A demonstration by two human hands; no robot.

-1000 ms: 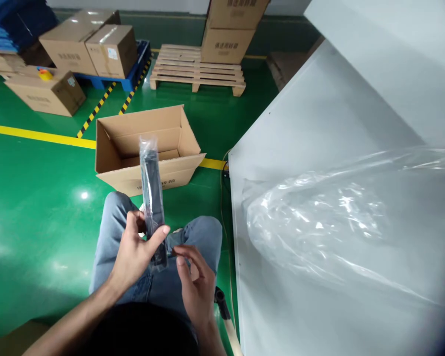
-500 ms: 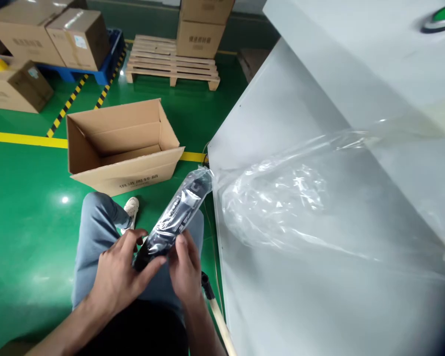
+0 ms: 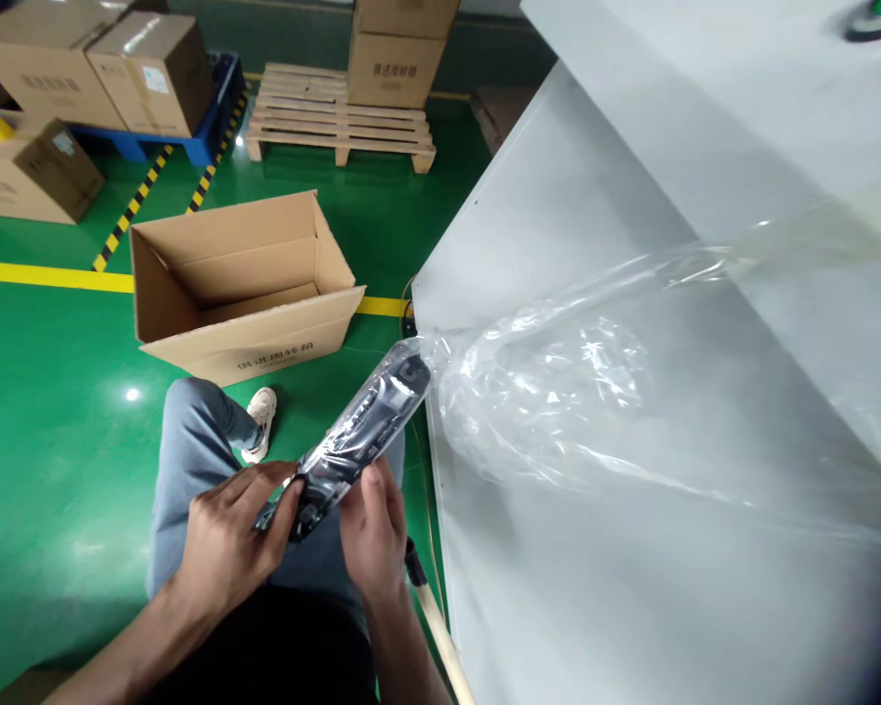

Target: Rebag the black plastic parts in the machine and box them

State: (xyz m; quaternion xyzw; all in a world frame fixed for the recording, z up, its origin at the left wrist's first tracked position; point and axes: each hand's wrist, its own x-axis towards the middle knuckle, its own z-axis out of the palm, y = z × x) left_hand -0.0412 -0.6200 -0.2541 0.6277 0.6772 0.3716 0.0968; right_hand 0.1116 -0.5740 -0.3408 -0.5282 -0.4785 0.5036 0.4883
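Note:
Over my lap, a long black plastic part in a clear plastic bag [image 3: 359, 431] slants up to the right; its exact kind I cannot make out. My left hand [image 3: 239, 534] pinches the near lower end, thumb on top, by the bag's edge. Along the right underside, my right hand [image 3: 373, 524] supports the bagged part with its thumb against the side and its other fingers partly hidden. The far tip of the bag overlaps the edge of a white panel in view. A large clear plastic sheet or bag [image 3: 543, 392] hangs against that panel.
An open cardboard box [image 3: 264, 338] stands on the green floor before my knees. The white machine panel [image 3: 594, 587] fills the right side. A pale pole [image 3: 440, 636] leans beside my right arm. Behind are a wooden pallet [image 3: 301, 117] and closed cartons [image 3: 154, 78] on a blue pallet.
The bagged black part has moved slightly up and to the right, showing more of its length. My left hand has shifted its grip to the lower end, thumb and fingers closer together.

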